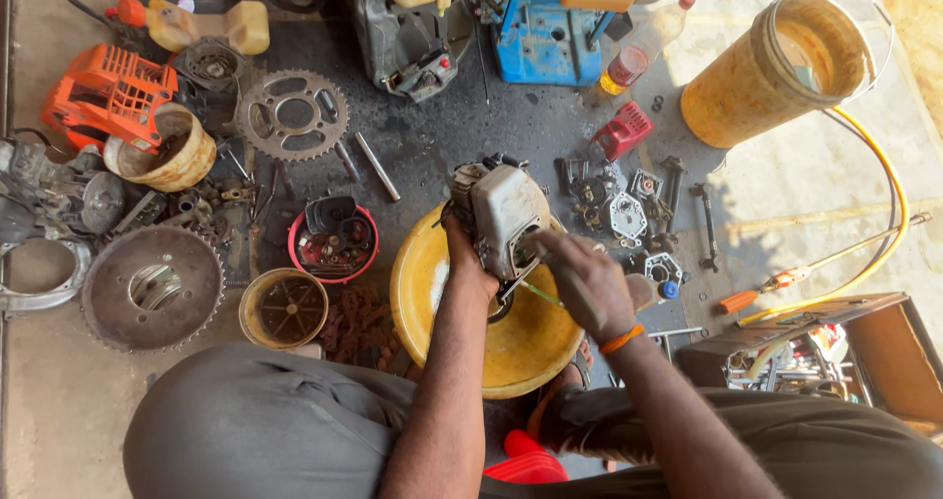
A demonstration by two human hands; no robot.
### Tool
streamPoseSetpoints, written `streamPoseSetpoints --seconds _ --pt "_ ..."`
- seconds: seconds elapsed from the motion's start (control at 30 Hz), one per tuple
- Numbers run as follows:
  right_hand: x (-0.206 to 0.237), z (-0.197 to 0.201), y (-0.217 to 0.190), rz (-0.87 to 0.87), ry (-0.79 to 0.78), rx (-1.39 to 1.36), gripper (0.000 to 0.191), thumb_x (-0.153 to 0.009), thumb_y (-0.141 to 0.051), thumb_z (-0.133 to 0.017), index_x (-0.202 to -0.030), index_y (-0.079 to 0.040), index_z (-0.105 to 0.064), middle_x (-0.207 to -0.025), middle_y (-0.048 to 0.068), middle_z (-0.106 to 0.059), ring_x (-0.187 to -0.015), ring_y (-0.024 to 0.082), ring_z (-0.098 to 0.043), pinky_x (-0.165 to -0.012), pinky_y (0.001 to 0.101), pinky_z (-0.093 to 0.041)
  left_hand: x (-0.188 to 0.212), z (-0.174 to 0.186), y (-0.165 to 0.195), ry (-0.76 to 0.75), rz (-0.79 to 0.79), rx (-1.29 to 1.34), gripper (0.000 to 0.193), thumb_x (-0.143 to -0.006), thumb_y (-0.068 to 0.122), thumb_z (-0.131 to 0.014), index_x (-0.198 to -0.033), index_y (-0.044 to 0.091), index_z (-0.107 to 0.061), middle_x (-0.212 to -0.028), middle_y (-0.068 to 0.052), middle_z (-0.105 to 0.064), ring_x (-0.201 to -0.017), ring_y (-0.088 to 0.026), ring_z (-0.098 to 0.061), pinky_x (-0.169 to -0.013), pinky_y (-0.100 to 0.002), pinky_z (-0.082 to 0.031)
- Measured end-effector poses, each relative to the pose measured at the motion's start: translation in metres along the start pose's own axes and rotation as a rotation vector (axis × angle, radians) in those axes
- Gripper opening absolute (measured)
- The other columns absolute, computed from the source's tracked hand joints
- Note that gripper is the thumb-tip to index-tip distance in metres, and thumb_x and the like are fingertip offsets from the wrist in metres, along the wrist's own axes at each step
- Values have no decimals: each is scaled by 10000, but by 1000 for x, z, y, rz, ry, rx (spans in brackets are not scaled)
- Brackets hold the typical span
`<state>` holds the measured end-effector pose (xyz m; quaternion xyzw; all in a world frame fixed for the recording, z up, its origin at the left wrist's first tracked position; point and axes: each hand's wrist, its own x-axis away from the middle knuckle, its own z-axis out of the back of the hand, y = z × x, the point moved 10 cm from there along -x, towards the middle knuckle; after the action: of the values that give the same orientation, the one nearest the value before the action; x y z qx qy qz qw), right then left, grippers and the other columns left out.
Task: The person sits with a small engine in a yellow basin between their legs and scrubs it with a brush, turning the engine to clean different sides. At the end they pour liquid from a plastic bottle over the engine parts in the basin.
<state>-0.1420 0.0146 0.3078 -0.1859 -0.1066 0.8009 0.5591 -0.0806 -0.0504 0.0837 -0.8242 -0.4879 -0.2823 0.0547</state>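
Grey engine part (506,214) half-hidden behind both hands, above yellow basin (417,283).

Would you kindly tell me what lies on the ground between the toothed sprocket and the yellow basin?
In the head view, a small red bowl of dark small parts sits between the sprocket and the yellow basin, with a metal rod nearby.
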Motion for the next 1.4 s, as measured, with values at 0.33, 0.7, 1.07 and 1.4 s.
streamPoseSetpoints --seconds 0.33,0.7,1.07,1.4 --pt "5 -16 8 6 -14 -58 292 -998 -113 -583 -1279 -85 -657 -1302 97 -709 -1119 271 -713 -955 384 -585 -9 14 -8 -3 34 76 894 -966 769 -139 -1574 177 -419 -1566 -122 -490 -1428 -324 -497 -1145 -523 -450" --pt "12 -46 71 -326 6 -389 304 -979 -85 -649 -1281 -92 -680 -1092 89 -791 -999 213 -797 -825 366 -617 -11 34 16 229 -61 -118 840 -923 696 -327 -1539 141 -460 -1478 -125 -583 -1325 -270 -586 -1066 -441 -511" --pt "95 -213 193 -914 -88 -593 255 -987 -263 -656 -1112 -66 -758 -891 127 -769 -788 227 -708 -714 364 -550 41 58 70 816 -268 -667 824 -775 669 -652 -1372 102 -690 -1330 -72 -723 -1184 -226 -679 -991 -358 -507" --pt "90 -245 162 -653 -417 -260 316 -996 -346 -663 -1174 -95 -733 -1037 189 -769 -966 338 -725 -843 443 -545 20 79 50 738 -322 -472 820 -736 460 -790 -1433 111 -536 -1384 -95 -648 -1257 -233 -624 -1069 -380 -476"
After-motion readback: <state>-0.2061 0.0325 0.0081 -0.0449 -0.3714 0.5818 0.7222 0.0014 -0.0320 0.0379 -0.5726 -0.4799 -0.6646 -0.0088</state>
